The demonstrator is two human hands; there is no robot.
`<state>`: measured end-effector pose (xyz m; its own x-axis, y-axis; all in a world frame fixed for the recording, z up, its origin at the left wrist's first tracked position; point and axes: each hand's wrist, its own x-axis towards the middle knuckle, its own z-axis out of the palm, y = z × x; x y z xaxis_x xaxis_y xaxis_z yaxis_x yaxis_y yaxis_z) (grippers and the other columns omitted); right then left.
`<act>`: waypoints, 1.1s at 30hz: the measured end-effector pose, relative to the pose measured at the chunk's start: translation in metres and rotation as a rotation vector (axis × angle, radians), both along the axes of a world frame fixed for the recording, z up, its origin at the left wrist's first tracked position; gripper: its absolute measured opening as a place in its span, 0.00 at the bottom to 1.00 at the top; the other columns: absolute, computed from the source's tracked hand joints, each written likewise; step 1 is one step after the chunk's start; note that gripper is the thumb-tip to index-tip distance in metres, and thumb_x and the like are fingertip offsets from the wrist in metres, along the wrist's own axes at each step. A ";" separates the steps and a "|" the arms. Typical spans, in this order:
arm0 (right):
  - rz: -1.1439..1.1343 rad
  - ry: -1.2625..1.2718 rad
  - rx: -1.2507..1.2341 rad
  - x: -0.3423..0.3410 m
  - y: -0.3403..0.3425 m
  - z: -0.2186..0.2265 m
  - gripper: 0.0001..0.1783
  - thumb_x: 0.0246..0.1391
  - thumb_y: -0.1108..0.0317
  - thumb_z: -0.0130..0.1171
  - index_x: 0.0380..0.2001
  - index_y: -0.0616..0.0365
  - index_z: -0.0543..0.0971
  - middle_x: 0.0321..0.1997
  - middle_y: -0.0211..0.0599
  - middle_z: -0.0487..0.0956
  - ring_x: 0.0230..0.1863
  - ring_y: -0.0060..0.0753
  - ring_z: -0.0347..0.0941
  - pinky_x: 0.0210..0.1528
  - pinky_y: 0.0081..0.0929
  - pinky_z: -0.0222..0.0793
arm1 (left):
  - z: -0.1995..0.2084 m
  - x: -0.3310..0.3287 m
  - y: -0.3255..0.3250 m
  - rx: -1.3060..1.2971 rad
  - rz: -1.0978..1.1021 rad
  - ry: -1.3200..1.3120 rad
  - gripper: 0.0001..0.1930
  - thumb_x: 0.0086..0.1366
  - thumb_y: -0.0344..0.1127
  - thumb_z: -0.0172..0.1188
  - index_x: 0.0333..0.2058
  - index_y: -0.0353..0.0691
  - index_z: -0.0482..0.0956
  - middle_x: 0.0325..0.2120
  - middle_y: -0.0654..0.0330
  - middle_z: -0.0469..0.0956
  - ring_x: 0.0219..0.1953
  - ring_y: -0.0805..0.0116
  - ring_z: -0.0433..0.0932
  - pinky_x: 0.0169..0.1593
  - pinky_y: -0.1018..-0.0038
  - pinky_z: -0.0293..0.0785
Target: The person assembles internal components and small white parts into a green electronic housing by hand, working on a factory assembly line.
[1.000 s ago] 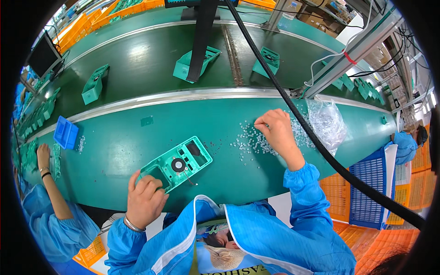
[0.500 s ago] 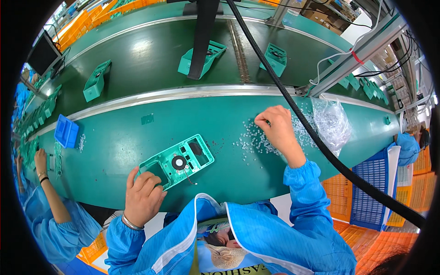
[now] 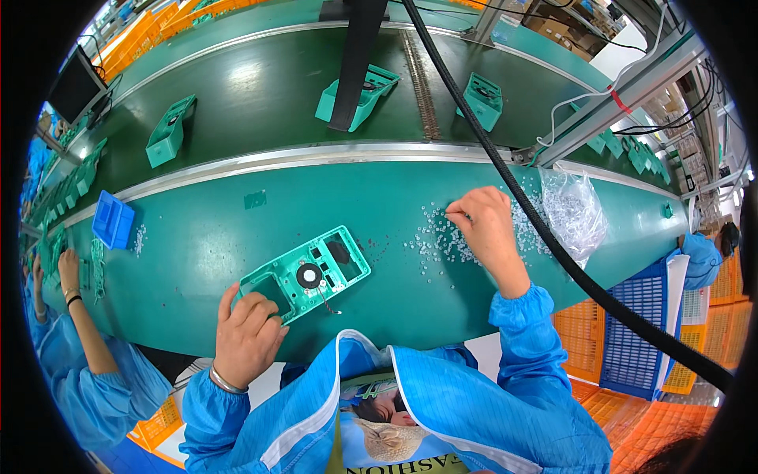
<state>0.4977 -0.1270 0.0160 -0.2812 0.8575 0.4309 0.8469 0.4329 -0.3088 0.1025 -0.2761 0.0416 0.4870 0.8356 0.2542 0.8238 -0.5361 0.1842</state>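
Note:
A green plastic housing (image 3: 335, 276) lies on the green bench, its hollow inside facing up. In it sits a round black speaker (image 3: 309, 275) with a white centre and a short wire. My left hand (image 3: 249, 332) is closed on the housing's near left end. To the right, my right hand (image 3: 485, 229) is over a scatter of small clear plastic pieces (image 3: 442, 245), thumb and forefinger pressed together. Whatever the fingertips pinch is too small to make out. A clear plastic bag (image 3: 572, 217) lies beside the scatter.
Behind a metal rail, several green housings (image 3: 170, 130) rest on a dark green belt. A black hose (image 3: 545, 241) crosses on the right near my right arm. At the left are a blue bin (image 3: 113, 220) and a co-worker's hand (image 3: 69, 270). Blue crates (image 3: 636, 332) stand at right.
My right hand has shifted slightly right and down, fingertips still together over the small pieces. The housings on the belt sit a little further right in the picture. My left hand keeps its hold.

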 end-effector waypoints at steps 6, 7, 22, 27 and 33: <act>-0.057 0.013 -0.022 0.000 0.004 -0.003 0.04 0.45 0.72 0.70 0.28 0.53 0.86 0.32 0.29 0.82 0.45 0.42 0.74 0.56 0.41 0.62 | 0.000 0.001 0.000 -0.001 0.001 0.000 0.11 0.49 0.33 0.69 0.30 0.42 0.76 0.38 0.61 0.78 0.49 0.58 0.77 0.69 0.44 0.58; -0.056 0.013 -0.023 -0.001 0.005 -0.002 0.04 0.45 0.72 0.70 0.28 0.53 0.86 0.32 0.29 0.82 0.45 0.42 0.74 0.56 0.41 0.62 | 0.001 0.001 0.000 -0.002 0.001 0.001 0.11 0.49 0.33 0.69 0.30 0.42 0.76 0.38 0.61 0.78 0.49 0.58 0.77 0.69 0.44 0.58; -0.081 0.012 -0.006 0.001 0.005 -0.004 0.05 0.46 0.70 0.73 0.27 0.53 0.85 0.31 0.28 0.81 0.44 0.40 0.74 0.54 0.39 0.62 | 0.002 0.003 0.001 -0.002 0.007 0.005 0.10 0.51 0.34 0.68 0.30 0.42 0.76 0.37 0.62 0.79 0.48 0.58 0.77 0.69 0.44 0.57; -0.059 0.049 0.031 0.001 0.000 0.000 0.05 0.44 0.73 0.71 0.27 0.53 0.85 0.31 0.29 0.81 0.45 0.41 0.74 0.57 0.43 0.62 | 0.000 0.003 0.001 -0.004 0.007 0.002 0.09 0.52 0.34 0.68 0.30 0.42 0.76 0.37 0.61 0.79 0.48 0.58 0.77 0.69 0.44 0.57; 0.005 -0.030 0.111 0.000 -0.001 -0.003 0.06 0.41 0.72 0.71 0.26 0.53 0.84 0.31 0.28 0.79 0.45 0.40 0.74 0.56 0.43 0.63 | 0.002 0.002 0.002 0.024 0.008 0.022 0.13 0.46 0.33 0.71 0.28 0.44 0.75 0.37 0.65 0.77 0.49 0.62 0.76 0.69 0.46 0.59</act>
